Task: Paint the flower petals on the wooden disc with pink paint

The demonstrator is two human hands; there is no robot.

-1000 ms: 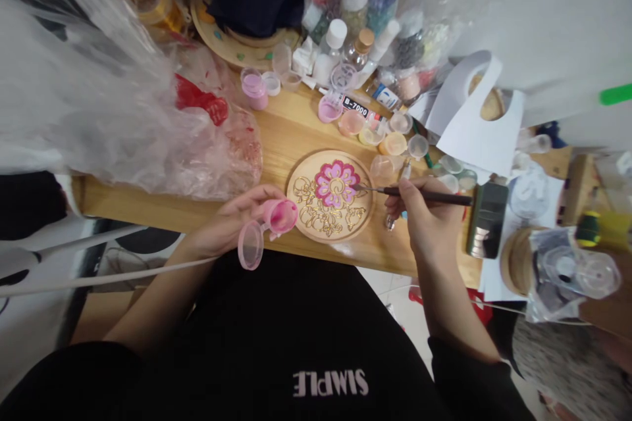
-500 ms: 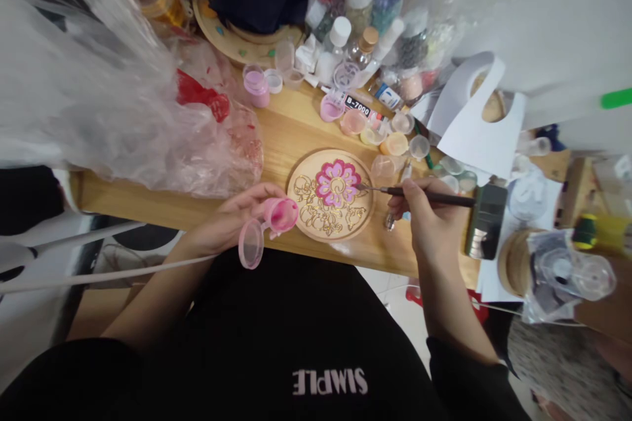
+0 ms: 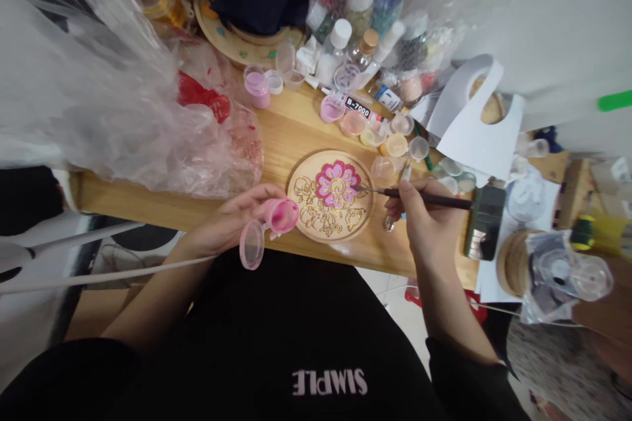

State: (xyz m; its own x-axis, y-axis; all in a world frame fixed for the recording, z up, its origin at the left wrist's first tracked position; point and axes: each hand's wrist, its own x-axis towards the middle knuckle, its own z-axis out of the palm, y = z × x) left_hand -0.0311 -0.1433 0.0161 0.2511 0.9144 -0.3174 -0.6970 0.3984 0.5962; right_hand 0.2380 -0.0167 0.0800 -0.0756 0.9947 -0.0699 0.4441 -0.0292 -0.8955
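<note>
My left hand (image 3: 237,214) is closed round a small plastic pot of pink paint (image 3: 282,216), tilted so its mouth faces the disc. The pot's clear hinged lid (image 3: 251,245) hangs open. In my right hand (image 3: 425,214) is a slim palette knife (image 3: 429,199) with a dark handle and thin metal neck. Its small tip touches or hovers just over the right petals of a pink flower (image 3: 338,183); I cannot tell which. The flower is on a round wooden disc (image 3: 309,164) with gold raised outlines, lying flat between my hands. Lower leaves and flowers there are bare wood inside gold lines.
Several small paint pots (image 3: 353,123), a B-7000 glue tube (image 3: 359,107) and bottles (image 3: 340,34) crowd the back of the wooden table (image 3: 276,131). Crumpled clear plastic (image 3: 197,138) covers the left. A dark phone-like object (image 3: 486,220) and white paper (image 3: 481,122) lie right.
My right hand and the palette knife have shifted slightly left, the tip staying by the flower's right petals. The left hand and pot look still.
</note>
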